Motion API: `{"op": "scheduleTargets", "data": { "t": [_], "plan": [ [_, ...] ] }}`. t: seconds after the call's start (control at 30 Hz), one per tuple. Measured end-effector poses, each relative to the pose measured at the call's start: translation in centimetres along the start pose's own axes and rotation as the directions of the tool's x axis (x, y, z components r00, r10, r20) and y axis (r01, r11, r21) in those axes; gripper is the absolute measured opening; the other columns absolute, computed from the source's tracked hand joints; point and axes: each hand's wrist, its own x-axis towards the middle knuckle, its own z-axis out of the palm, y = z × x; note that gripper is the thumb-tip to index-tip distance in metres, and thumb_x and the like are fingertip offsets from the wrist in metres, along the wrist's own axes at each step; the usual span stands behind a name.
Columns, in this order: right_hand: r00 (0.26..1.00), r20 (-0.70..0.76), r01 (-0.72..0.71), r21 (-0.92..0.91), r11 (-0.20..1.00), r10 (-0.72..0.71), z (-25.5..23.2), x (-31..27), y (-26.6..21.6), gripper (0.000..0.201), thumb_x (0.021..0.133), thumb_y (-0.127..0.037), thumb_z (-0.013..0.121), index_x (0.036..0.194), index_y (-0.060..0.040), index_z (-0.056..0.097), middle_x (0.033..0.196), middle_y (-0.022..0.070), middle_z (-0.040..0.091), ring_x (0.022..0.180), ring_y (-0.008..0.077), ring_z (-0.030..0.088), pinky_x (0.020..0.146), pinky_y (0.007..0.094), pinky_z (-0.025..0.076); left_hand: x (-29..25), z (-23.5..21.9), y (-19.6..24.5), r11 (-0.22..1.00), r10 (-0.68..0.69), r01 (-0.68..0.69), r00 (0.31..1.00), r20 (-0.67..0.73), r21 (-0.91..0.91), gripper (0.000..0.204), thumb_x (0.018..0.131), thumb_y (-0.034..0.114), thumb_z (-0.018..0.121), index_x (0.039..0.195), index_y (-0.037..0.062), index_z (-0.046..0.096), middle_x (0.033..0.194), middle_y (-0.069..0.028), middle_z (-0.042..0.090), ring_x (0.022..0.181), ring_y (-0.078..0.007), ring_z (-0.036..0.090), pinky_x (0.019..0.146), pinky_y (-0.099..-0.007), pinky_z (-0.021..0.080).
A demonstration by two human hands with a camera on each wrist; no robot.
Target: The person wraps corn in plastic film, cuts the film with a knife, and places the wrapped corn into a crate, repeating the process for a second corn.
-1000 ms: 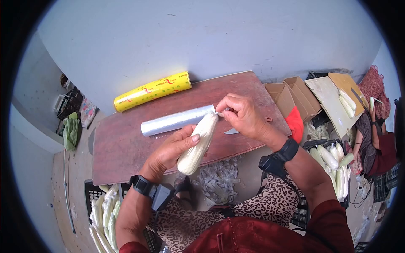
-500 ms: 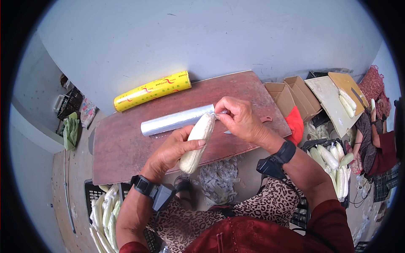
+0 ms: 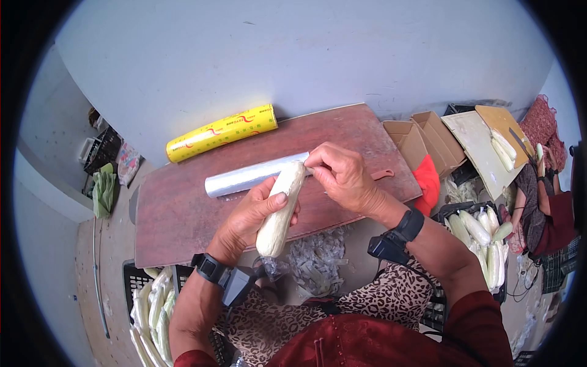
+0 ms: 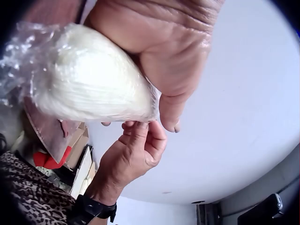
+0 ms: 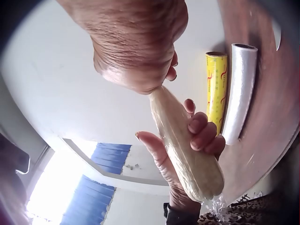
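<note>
A pale ear of corn wrapped in clear film (image 3: pixel 279 211) (image 4: pixel 89 79) (image 5: pixel 185 150) is held above the brown wooden board (image 3: pixel 183 214). My left hand (image 3: pixel 247 217) (image 5: pixel 199 136) grips its middle, thumb on top. The fingers of my right hand (image 3: pixel 339 174) (image 4: pixel 133 152) (image 5: pixel 140 51) pinch the film at the ear's far tip. Loose film bunches at the near end (image 5: pixel 216 206). A roll of clear film (image 3: pixel 244 176) (image 5: pixel 240 91) lies on the board just behind the ear.
A yellow boxed film roll (image 3: pixel 221 131) (image 5: pixel 215 89) lies at the board's far edge. Cardboard boxes (image 3: pixel 425 144) stand to the right, beside a crate of husked corn (image 3: pixel 483 238). Another crate of corn (image 3: pixel 150 312) sits at lower left. Film scraps (image 3: pixel 318 260) lie below the board.
The ear has tilted more upright and shifted slightly left in my left hand. My right hand followed its tip leftward, still pinching the film there.
</note>
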Motion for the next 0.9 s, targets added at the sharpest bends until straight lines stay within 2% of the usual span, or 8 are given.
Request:
{"op": "scheduleTargets", "data": {
  "t": [0.1,0.17,0.27,0.37,0.47,0.57,0.8,0.9],
  "plan": [
    [0.98,0.053,-0.196,0.177,0.964,0.19,-0.1,-0.1,0.0,0.01,0.086,0.005,0.06,0.093,-0.0014,0.059,0.086,0.0044,0.064,0.077,0.0111,0.062,0.066,0.0261,0.051,0.0,0.4,0.3,0.997,-0.016,0.018,0.999,-0.028,0.074,0.06,0.083,0.027,0.075,0.128,0.0029,0.044,0.091,-0.0128,0.062,0.079,-0.0204,0.064,0.071,-0.0306,0.055],
    [0.926,0.143,-0.378,0.358,0.854,0.35,-0.1,-0.1,0.5,0.007,0.089,0.002,0.06,0.094,-0.0011,0.059,0.088,0.0024,0.063,0.078,0.008,0.061,0.068,0.0236,0.051,-0.2,0.9,0.6,0.997,-0.011,0.013,1.0,-0.027,0.072,0.058,0.084,0.028,0.073,0.128,0.0036,0.044,0.092,-0.0133,0.062,0.08,-0.0201,0.064,0.071,-0.0304,0.055],
    [0.919,0.144,-0.379,0.582,0.719,0.368,0.2,0.0,0.1,0.007,0.089,-0.002,0.063,0.094,-0.0023,0.058,0.083,0.0017,0.062,0.072,0.0062,0.06,0.064,0.0214,0.051,-0.2,1.1,0.9,0.998,-0.009,0.01,1.0,-0.025,0.056,0.057,0.085,0.03,0.071,0.128,0.0043,0.044,0.093,-0.014,0.062,0.081,-0.0199,0.064,0.07,-0.0301,0.056],
    [0.891,0.159,-0.414,0.67,0.617,0.426,0.7,-0.3,-0.1,0.006,0.091,-0.003,0.061,0.096,-0.0019,0.058,0.085,0.0012,0.062,0.073,0.0073,0.06,0.065,0.0209,0.052,-0.2,1.3,0.9,0.999,-0.005,0.006,1.0,-0.021,0.053,0.056,0.086,0.034,0.069,0.128,0.0044,0.045,0.095,-0.0144,0.063,0.081,-0.0198,0.065,0.069,-0.0296,0.056],
    [0.878,0.16,-0.43,0.677,0.598,0.451,0.9,-0.3,-0.4,0.008,0.091,-0.003,0.062,0.097,-0.0013,0.058,0.085,0.0019,0.062,0.073,0.0066,0.06,0.065,0.021,0.051,-0.2,1.4,0.8,0.998,0.01,-0.009,1.0,-0.021,0.058,0.056,0.086,0.036,0.068,0.127,0.0044,0.046,0.095,-0.014,0.063,0.08,-0.0196,0.065,0.068,-0.0291,0.056],
    [0.836,0.215,-0.492,0.702,0.515,0.506,1.1,-0.7,-0.2,0.011,0.092,-0.006,0.063,0.101,-0.0026,0.058,0.091,0.002,0.063,0.076,0.0067,0.059,0.068,0.0202,0.049,0.0,1.2,0.8,0.998,0.017,-0.015,1.0,-0.022,0.068,0.054,0.087,0.036,0.066,0.126,0.0044,0.046,0.094,-0.0132,0.063,0.079,-0.0193,0.064,0.067,-0.029,0.056],
    [0.827,0.213,-0.512,0.669,0.539,0.521,1.3,-0.8,-0.4,0.019,0.094,-0.012,0.06,0.11,-0.0021,0.058,0.099,0.0022,0.063,0.086,0.0065,0.058,0.068,0.021,0.047,0.7,0.9,0.5,0.993,0.017,-0.012,0.999,-0.045,0.114,0.05,0.088,0.034,0.064,0.124,0.0041,0.047,0.092,-0.0119,0.062,0.077,-0.0183,0.063,0.068,-0.0293,0.054],
    [0.827,0.216,-0.509,0.678,0.53,0.519,1.4,-0.9,-0.4,0.022,0.094,-0.015,0.059,0.112,-0.0017,0.058,0.099,0.0022,0.064,0.09,0.0073,0.058,0.07,0.0223,0.047,0.8,1.0,0.5,0.999,0.011,-0.01,0.999,-0.03,0.032,0.04,0.092,0.024,0.06,0.126,0.0062,0.047,0.092,-0.0084,0.062,0.079,-0.016,0.063,0.069,-0.0288,0.055]
  ]
}}
